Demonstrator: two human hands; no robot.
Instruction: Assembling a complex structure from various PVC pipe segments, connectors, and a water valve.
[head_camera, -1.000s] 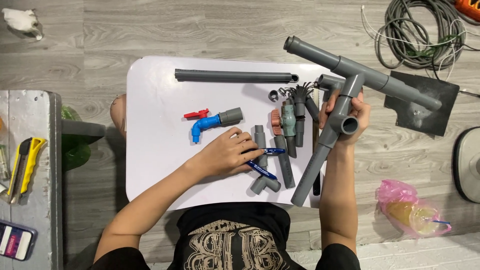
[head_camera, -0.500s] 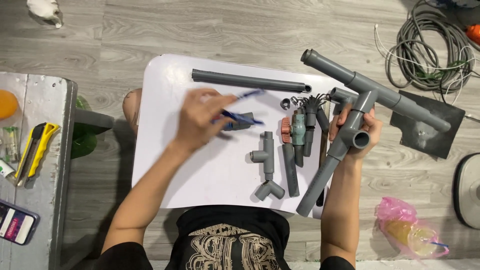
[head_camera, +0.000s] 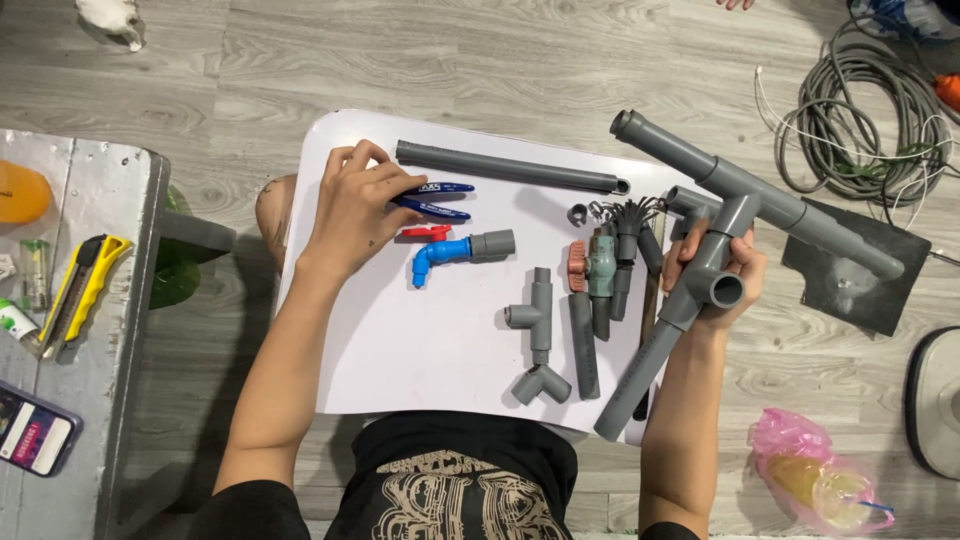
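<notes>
Blue-handled pliers (head_camera: 432, 200) gripped by the closed left hand (head_camera: 352, 205) near the white table's (head_camera: 400, 340) far-left corner, grey pipe assembly (head_camera: 735, 235) (T-shaped) clasped by the right hand (head_camera: 722, 268) over the right edge

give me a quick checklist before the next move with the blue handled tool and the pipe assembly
1. Left hand has its grip on the blue-handled tool: ok.
2. Right hand holds the grey pipe assembly: ok.
3. Tool's working end in sight: cannot tell, the hand hides it.
4. Loose fittings lie apart from the hands: the blue elbow and the grey tee: ok.
5. Assembly kept over the white table: not ok, its long arm overhangs the floor.
6. Joints pushed fully home: cannot tell.
</notes>
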